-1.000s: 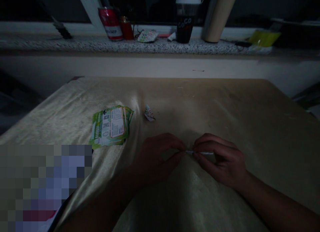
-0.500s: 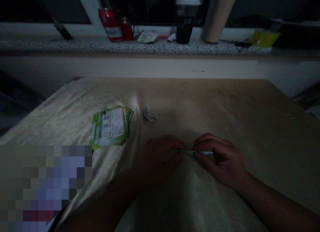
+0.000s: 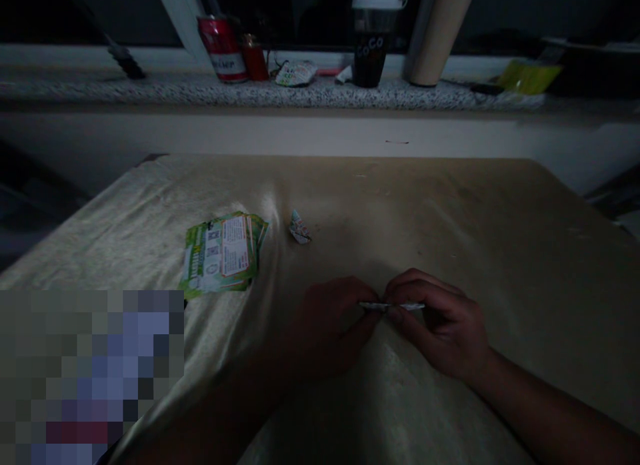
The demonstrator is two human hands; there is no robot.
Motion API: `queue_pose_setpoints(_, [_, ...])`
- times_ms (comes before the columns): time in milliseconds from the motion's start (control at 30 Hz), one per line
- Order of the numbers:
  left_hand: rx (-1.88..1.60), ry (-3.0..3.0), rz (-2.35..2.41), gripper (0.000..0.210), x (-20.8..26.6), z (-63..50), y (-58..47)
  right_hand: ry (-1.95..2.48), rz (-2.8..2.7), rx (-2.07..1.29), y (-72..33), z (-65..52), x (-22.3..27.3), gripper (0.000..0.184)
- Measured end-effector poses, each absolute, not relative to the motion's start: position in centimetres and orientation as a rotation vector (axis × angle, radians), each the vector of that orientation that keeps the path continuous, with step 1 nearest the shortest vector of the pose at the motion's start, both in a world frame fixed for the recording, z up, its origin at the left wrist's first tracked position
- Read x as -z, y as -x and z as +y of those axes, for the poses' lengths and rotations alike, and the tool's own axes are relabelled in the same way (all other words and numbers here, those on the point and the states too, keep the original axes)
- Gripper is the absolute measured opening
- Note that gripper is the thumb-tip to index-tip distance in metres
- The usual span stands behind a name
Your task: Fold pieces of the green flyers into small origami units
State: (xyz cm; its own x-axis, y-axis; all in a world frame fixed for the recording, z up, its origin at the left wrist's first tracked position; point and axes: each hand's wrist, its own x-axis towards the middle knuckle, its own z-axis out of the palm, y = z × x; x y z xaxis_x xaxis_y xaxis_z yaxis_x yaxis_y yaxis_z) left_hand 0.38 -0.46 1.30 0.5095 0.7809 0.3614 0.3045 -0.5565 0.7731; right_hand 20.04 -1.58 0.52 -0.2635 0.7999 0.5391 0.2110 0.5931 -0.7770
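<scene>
Between my two hands is a thin folded piece of paper (image 3: 413, 306), seen nearly edge-on above the cloth. My left hand (image 3: 340, 321) pinches it near the middle with thumb and forefinger, in shadow. Just beside those fingertips, my right hand (image 3: 445, 318) grips the same paper between thumb and fingers, and a pale end sticks out toward its palm. Beyond my left hand lies a small folded paper shape (image 3: 299, 227) with coloured print. Further left is a stack of green printed leaflets (image 3: 220, 255).
A wrinkled beige cloth covers the table (image 3: 450, 205). Along the stone sill (image 3: 175, 91) behind stand a red can (image 3: 223, 49), a small red container (image 3: 255, 59), a dark lidded cup (image 3: 370, 45), a beige cylinder (image 3: 437, 38) and a yellow packet (image 3: 530, 76). The lower left is pixelated.
My left hand has shifted slightly right along the paper, so its fingertips now sit close against those of my right hand. My right hand has barely moved.
</scene>
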Motion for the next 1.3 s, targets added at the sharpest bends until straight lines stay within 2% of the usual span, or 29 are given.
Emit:
queue_pose_setpoints(333, [-1.061,-2.265,1.033,0.011,-0.82,0.05,0.37,1.008,-1.700,-0.758,-20.65,-1.51,0.07,0.009])
queue_pose_setpoints(567, [-1.119,-2.328,0.967,0.013,-0.57,-0.06,0.31,0.957,-1.487,-1.188,-20.31,-1.53,-0.11,0.008])
queue_pose_setpoints(733, [-1.147,-2.188,0.879,0.019,-1.17,-0.19,0.30,0.981,-1.541,-1.106,-20.30,-1.73,-0.23,0.006])
queue_pose_setpoints(1300, [-1.007,-1.983,0.999,0.016,-0.95,-0.07,0.32,0.973,-1.705,-0.934,-20.39,-1.64,0.18,0.009])
